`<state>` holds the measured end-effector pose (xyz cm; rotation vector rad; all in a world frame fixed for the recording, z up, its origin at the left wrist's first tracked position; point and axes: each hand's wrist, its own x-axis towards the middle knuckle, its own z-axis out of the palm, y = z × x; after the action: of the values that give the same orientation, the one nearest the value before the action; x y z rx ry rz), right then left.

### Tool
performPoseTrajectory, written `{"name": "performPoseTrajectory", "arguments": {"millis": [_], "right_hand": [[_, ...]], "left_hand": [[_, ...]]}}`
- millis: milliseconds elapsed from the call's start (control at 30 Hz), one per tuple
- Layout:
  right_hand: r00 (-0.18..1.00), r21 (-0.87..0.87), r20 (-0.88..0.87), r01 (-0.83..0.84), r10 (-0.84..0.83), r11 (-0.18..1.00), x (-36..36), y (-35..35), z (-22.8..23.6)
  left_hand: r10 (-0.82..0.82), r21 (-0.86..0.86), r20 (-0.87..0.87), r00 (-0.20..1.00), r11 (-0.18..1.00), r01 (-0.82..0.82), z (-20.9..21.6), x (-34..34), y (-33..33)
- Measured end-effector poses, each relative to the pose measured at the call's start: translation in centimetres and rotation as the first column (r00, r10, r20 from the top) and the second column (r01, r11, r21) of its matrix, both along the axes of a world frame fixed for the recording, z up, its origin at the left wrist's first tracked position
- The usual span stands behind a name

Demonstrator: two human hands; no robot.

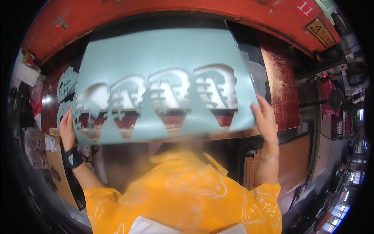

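The pale green sheet point(156, 46) hides much of the red table point(282, 78), and its near edge is smeared by blur. Some fingers of the left hand point(67, 130) and right hand point(267, 119) are out of sight. The yellow shirt point(175, 195) is blurred at the collar and cut off below; the red beam point(156, 8) is cut off above; objects along the right rim are too small to tell

Pale green sheet point(159, 48), cut through nearside, near edge apparently raised

Left hand point(67, 130), right hand point(267, 120), wide apart, gripping
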<state>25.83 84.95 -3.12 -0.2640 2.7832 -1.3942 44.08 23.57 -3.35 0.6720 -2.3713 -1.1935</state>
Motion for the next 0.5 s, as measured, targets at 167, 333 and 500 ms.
{"name": "performPoseTrajectory", "arguments": {"millis": [167, 333, 500], "right_hand": [[0.934, -0.151, 0.356, 0.045, 0.012, 0.987, 2.4, 0.3, -0.8], [0.990, 0.135, -0.067, 0.129, -0.121, 0.982, 0.3, -2.2, -3.6], [0.959, -0.034, 0.275, 0.082, -0.070, 0.996, 3.0, -2.5, -3.3]], "left_hand": [[-0.025, 0.108, 0.219, 0.976, 0.994, 0.001, -2.9, -0.1, -0.6], [0.087, -0.272, 0.163, 0.983, 0.961, -0.040, -6.5, -4.4, -3.8], [0.118, -0.334, 0.149, 0.982, 0.940, -0.063, -6.2, -4.2, -6.4]]}}
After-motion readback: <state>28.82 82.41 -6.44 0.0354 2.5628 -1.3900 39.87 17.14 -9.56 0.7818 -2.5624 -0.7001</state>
